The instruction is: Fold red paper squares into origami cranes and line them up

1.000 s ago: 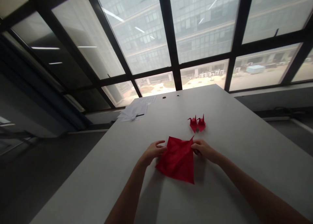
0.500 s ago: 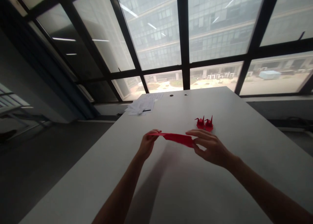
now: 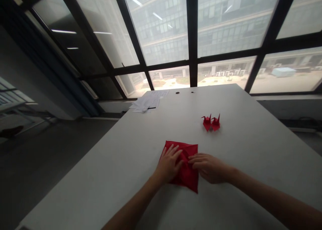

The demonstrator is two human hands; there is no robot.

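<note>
A square sheet of red paper (image 3: 186, 178) lies on the white table in front of me, creased and slightly raised in its middle. My left hand (image 3: 168, 164) rests flat on its left half with the fingers spread. From the right, my right hand (image 3: 210, 167) reaches over the paper's edge, its fingers close together on a fold near the centre; the fingertips are partly blurred. Farther back to the right stand two folded red paper cranes (image 3: 207, 123), (image 3: 215, 123), side by side.
Loose white papers (image 3: 144, 102) with a dark pen (image 3: 151, 108) lie at the table's far left. A round black cable hole (image 3: 177, 93) sits near the back edge of the white table (image 3: 120, 149). Large windows (image 3: 166, 32) rise behind it.
The red paper, held up edge-on between both hands before, is now down on the table. My left hand has let go and flattened on it; my right hand has moved onto its middle.
</note>
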